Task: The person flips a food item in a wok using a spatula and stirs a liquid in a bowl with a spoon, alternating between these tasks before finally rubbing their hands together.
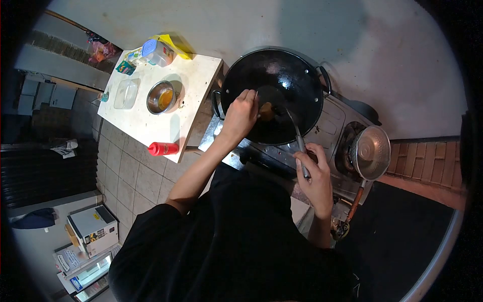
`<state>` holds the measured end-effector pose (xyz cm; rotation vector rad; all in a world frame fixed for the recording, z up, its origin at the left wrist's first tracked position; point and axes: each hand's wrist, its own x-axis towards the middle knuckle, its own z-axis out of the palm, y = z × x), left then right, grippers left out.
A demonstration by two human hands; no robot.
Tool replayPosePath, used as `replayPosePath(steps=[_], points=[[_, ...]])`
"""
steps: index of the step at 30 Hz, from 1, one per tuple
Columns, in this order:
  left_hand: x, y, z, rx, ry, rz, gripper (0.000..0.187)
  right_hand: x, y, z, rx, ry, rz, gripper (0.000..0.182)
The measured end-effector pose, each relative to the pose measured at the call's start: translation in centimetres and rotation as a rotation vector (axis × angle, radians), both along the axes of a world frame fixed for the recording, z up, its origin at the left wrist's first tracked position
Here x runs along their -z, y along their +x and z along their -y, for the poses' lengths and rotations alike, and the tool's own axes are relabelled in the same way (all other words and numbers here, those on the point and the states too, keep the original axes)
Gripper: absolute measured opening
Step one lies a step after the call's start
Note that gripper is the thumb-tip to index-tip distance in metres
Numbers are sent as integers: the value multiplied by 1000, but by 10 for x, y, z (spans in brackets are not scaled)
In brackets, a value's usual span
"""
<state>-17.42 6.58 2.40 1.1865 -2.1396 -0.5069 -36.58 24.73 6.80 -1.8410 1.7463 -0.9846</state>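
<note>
A large black wok [274, 65] with two side handles sits on the stove, a small brown piece of food [266, 111] near its middle. Over the wok's near left part, my left hand [242, 111] is closed, fingertips pinched together beside the food; what they hold is too small to make out. My right hand [316, 173] grips the handle of a metal spatula [300, 143] at the near right rim. The spatula's thin end reaches down into the wok, to the right of the food.
Right of the wok, a hammered metal pan [372, 151] rests on another burner, and a black ladle-like utensil [359, 108] lies behind. On the white table [146, 123] at left stand a steel bowl [161, 97], a clear container [127, 94], a red squeeze bottle [163, 148] and a blue-lidded tub [157, 53].
</note>
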Motion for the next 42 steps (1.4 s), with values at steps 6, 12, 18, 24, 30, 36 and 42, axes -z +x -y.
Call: replayPosePath(steps=[6, 12, 18, 24, 30, 36, 42], points=[[6, 0, 11, 146, -19, -9, 8, -3, -6, -7, -8, 30, -3, 24], [8, 1, 37, 404, -1, -6, 7, -1, -11, -8, -65, 56, -20, 26], [4, 1, 40, 453, -52, -1, 8, 0, -12, -6, -95, 63, -52, 27], [1, 4, 44, 380, -115, 106, 10, 5, -5, 0, -81, 48, -40, 26], [3, 6, 43, 329, -95, 118, 12, 14, 1, 10, -70, 22, -19, 23], [3, -1, 46, 357, -93, 97, 12, 12, 0, 12, -74, 49, -17, 23], [0, -4, 46, 351, -94, 90, 10, 4, -3, 10, -64, 42, -6, 23]])
